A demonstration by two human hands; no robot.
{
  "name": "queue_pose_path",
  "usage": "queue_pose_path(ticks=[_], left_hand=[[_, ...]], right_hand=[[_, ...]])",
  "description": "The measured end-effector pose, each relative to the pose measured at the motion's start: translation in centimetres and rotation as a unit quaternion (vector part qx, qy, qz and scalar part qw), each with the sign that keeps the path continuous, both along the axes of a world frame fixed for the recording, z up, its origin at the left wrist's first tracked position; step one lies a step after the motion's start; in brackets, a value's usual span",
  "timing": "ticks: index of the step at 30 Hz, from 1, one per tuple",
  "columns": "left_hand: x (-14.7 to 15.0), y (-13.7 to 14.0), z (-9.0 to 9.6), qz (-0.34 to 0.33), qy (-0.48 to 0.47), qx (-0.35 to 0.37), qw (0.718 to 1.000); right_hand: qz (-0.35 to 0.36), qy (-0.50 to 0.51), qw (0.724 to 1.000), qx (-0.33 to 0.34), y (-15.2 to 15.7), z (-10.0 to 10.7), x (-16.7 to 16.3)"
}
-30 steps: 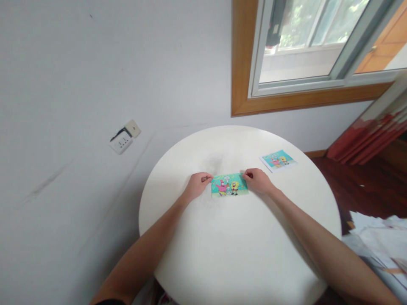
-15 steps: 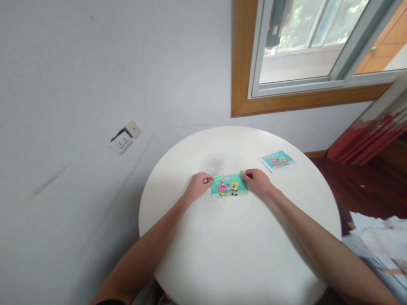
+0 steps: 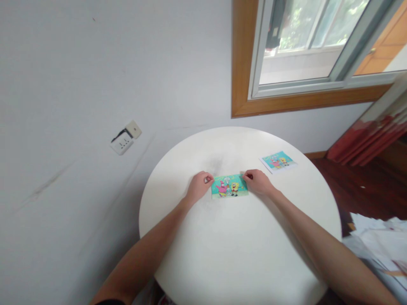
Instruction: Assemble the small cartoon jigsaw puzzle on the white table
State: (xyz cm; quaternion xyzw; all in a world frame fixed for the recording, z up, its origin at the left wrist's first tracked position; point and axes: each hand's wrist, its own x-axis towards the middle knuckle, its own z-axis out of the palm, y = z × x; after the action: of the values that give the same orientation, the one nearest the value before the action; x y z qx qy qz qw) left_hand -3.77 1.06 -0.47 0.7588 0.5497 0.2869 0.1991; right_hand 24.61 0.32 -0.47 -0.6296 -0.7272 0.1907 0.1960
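1. Picture with cartoon figures (image 3: 229, 186) is showing between both hands at about the middle of the round white table (image 3: 248, 245); I cannot tell whether its underside is touching.
2. The left hand (image 3: 199, 186) is pinching its upper left corner.
3. The right hand (image 3: 257, 182) is gripping its upper right corner.
4. A similar second picture (image 3: 278, 161) is lying beyond the right hand.

A window (image 3: 313, 51) sits upper right; red curtain (image 3: 370, 137) below; papers (image 3: 380, 241) heaped; socket (image 3: 122, 143) left.
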Motion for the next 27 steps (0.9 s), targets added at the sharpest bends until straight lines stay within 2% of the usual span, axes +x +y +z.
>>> queue_pose_path(ticks=[13,22,27], left_hand=[[0.5,0.4,-0.7,0.073,-0.025,-0.012,0.997],[0.3,0.4,-1.0,0.072,-0.005,0.013,0.997],[-0.1,1.0,-1.3,0.044,-0.013,0.037,0.998]], right_hand=[[-0.002,-0.006,1.0,-0.006,0.2,-0.2,-0.1],[-0.008,-0.001,1.0,0.005,0.3,-0.4,-0.2],[-0.018,0.008,1.0,0.009,0.3,-0.7,-0.3]])
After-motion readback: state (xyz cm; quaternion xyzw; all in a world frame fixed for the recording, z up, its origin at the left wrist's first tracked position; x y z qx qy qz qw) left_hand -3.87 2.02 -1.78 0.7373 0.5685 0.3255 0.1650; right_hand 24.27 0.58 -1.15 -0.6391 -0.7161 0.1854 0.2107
